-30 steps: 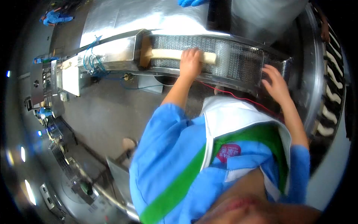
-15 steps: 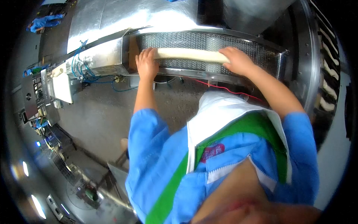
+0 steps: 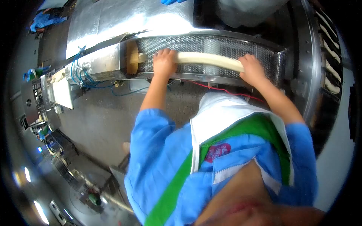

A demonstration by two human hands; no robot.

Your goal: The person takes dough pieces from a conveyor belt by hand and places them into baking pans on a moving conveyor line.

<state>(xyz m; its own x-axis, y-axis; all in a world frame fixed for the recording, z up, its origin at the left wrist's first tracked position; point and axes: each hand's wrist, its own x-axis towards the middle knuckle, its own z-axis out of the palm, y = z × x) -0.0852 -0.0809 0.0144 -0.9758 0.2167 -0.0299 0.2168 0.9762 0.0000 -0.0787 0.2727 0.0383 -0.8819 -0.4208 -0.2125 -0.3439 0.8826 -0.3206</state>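
Observation:
A long pale dough roll stretches between my hands over the metal mesh conveyor, bowed slightly and lower at its right end. My left hand is closed around the left end. The other end is gripped by my right hand, its thumb below and fingers on top. Left of my left hand, the tip of another dough piece pokes out of the brown flap at the machine's opening. Whether the roll touches the mesh I cannot tell.
A steel housing with blue hoses adjoins the conveyor on the left. At the far right, dark racks hold several dough strips. A shiny steel table lies beyond. A blue-gloved hand shows at the top edge; a co-worker is upper left.
Both hands have moved right along the conveyor with the dough roll. The flap and another dough tip now show behind my left hand. A blue glove has come further into view at the top.

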